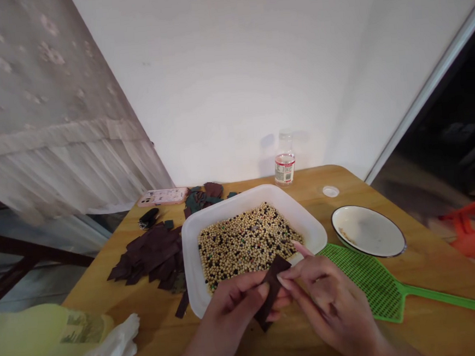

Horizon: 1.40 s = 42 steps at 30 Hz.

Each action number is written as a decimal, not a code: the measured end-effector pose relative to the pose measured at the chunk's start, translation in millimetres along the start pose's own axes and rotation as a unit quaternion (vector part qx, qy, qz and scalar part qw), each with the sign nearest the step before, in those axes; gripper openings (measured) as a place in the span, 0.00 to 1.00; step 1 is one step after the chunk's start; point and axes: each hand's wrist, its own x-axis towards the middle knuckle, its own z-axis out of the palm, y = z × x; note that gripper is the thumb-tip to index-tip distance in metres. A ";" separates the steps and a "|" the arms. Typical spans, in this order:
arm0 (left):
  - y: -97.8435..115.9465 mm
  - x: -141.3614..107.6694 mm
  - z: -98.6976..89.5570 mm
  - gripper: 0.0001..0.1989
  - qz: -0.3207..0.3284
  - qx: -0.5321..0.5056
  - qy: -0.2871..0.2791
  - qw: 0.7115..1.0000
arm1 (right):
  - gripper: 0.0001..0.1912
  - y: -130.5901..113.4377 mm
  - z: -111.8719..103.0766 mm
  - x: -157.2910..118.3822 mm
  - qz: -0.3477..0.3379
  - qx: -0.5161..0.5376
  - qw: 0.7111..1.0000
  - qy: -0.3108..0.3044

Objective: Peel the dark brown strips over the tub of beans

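Near the front rim of a white plastic tub (191,242), my left hand (241,304) is closed around a dark brown strip (272,289), its thumb pressed flat on it. The strip looks like thin flat sheet material and is held at a slant. My right hand (332,291) pinches the strip's upper right edge between thumb and index finger, the other fingers curled loosely. Whether a small bead is in that pinch is hidden. Small round beads (246,243), mostly cream and black, fill the tub. To its left lies a pile of dark brown pieces (153,256).
A green fly swatter (364,280) and a white dark-rimmed dish (369,230) lie right of the tub. Behind are a clear bottle (285,166), a white cap (330,191), dark scraps (202,198) and a pink-edged phone (163,197). A yellowish container (40,341) and crumpled tissue (119,343) are front left.
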 end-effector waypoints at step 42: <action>-4.4 1.7 -1.4 0.14 -0.003 -0.017 -0.011 1.000 | 0.17 2.9 -3.9 3.1 -0.008 -0.019 1.000 0.014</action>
